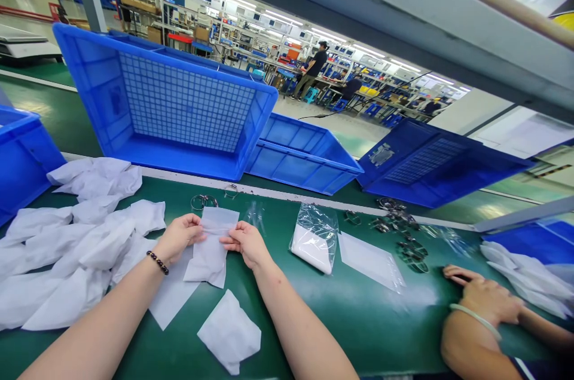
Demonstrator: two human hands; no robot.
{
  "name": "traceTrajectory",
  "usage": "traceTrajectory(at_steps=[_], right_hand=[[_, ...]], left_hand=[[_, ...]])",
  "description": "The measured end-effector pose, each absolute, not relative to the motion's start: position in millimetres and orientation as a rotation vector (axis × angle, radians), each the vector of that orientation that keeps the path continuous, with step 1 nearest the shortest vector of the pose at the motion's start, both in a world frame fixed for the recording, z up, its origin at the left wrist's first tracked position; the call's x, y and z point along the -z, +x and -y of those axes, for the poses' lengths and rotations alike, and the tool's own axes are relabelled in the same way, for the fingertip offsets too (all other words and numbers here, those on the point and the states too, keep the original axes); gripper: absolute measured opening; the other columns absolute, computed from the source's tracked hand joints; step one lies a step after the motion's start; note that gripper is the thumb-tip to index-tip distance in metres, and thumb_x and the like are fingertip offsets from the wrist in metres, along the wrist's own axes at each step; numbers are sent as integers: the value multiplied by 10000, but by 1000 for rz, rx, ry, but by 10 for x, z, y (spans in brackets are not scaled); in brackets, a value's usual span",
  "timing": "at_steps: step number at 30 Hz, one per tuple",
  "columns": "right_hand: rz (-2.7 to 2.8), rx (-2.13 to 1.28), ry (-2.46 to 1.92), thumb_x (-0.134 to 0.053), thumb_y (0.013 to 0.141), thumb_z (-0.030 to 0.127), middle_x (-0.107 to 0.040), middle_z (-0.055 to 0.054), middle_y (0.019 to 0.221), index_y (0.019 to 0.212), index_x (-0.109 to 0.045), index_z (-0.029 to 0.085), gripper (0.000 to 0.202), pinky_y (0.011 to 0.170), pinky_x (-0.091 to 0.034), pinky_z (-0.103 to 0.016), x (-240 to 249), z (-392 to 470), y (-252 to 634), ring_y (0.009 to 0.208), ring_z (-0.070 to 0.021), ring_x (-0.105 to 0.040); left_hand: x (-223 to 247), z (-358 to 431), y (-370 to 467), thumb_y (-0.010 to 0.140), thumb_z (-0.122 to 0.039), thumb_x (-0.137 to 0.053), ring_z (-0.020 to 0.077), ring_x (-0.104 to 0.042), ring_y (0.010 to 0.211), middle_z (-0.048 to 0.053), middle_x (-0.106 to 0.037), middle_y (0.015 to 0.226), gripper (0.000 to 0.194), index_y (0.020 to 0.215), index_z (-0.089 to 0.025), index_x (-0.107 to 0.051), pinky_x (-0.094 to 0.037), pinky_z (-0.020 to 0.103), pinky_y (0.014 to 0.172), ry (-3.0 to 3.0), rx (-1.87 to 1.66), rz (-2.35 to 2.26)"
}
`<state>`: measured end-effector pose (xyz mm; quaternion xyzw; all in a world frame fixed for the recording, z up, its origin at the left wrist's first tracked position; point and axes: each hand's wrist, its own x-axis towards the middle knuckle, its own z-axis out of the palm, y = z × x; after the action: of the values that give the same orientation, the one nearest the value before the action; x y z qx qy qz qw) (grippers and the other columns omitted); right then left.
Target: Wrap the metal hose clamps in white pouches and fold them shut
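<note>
I grasp a white pouch (207, 257) between both hands, lifted a little toward the far side of the green bench (381, 332), directly in front of me. My left hand (179, 238) pinches its left edge between thumb and fingers; my right hand (247, 244) pinches the opposite edge at about the same height. This two-sided grip probably keeps the thin material taut, with the crease running straight between my thumbs. The lower part of the pouch hangs loose and wrinkled, since nothing grips it there.

Beneath my left hand and the pouch lies a flat white sheet (173, 303), partly covered. A separate folded pouch (230, 332) rests between my forearms, touched by neither hand. At my left, a heap of white pouches (89, 242) lies within easy reach, which presumably saves arm travel.

Metal rings (204, 202) lie just beyond my left hand, near the bench's pale back strip. To the right of my right hand is a clear plastic bag (314, 242) with white material inside. A large blue crate (179, 159) stands tilted behind the work area, its opening facing me, likely for straightforward access. Further right rests a co-worker's hand (487, 302), well apart from mine.
</note>
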<state>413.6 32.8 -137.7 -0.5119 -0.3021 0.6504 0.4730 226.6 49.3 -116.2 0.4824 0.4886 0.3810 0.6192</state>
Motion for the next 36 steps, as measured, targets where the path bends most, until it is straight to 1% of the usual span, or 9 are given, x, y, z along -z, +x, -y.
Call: traceTrajectory(at_steps=[4,6,8,12,14,17,21,28,36], right_hand=[[820,-1593,-1196,-762,581,281,-652,-32,728,748,-519,156,320,603,-546,-235,1360,-285,4176,768,-182,-677],[954,-1576,-1156,-751,600,292,-663,-46,813,722,-542,156,278,671,-536,-255,1359,-253,4217,802,-170,-659],[1128,-1532,-1116,-722,633,277,-656,-58,922,695,-563,157,208,724,-518,-274,1379,-216,4267,813,-157,-639],[1443,-1365,-1124,-610,696,174,-608,-67,1066,695,-598,173,12,772,-487,-294,1455,-131,4358,882,-165,-611],[1616,-1245,-1161,-530,718,117,-588,-65,1106,712,-607,183,102,760,-481,-294,1477,-93,4384,879,-159,-607],[1845,-1036,-1180,-459,717,56,-584,-64,1120,731,-615,194,208,790,-462,-310,1469,-55,4401,929,-166,-592],[1977,-873,-1132,-436,718,28,-576,-66,1128,764,-615,198,252,869,-432,-322,1441,-33,4409,1034,-170,-554],[2114,-762,-1139,-439,728,38,-540,-58,1158,782,-610,206,246,820,-454,-286,1460,-12,4417,986,-156,-565],[2192,-693,-1132,-444,747,49,-520,-44,1178,783,-615,214,241,817,-465,-275,1491,-8,4424,957,-145,-574]], left_hand=[[1116,-494,2190,624,-261,-635,125,-530,619,-11,-547,650,135,683,-158,-571,-452,259,630,1175,-811,-1070],[1084,-497,2137,628,-238,-619,151,-555,685,22,-606,730,96,661,-153,-590,-446,266,658,1232,-772,-1048],[1054,-501,2089,635,-219,-582,183,-576,783,53,-641,861,67,644,-153,-593,-448,284,705,1326,-697,-1023],[1017,-504,2029,624,-193,-513,198,-583,846,60,-614,1031,90,633,-163,-598,-456,314,761,1588,-502,-1045],[1004,-502,2020,618,-181,-493,188,-582,832,55,-584,1079,99,613,-168,-591,-458,321,776,1691,-437,-1079],[982,-499,2020,608,-138,-461,187,-574,861,47,-561,1111,133,606,-176,-588,-451,330,797,1811,-366,-1112],[966,-493,2024,611,-93,-435,202,-550,968,40,-552,1109,183,605,-181,-595,-422,336,862,1935,-309,-1129],[994,-471,2036,616,-52,-419,223,-475,1105,26,-539,1116,238,634,-194,-609,-366,359,957,2094,-223,-1190],[1042,-490,2032,638,-32,-417,230,-458,1119,31,-525,1140,258,638,-198,-615,-362,380,962,2148,-194,-1221]])
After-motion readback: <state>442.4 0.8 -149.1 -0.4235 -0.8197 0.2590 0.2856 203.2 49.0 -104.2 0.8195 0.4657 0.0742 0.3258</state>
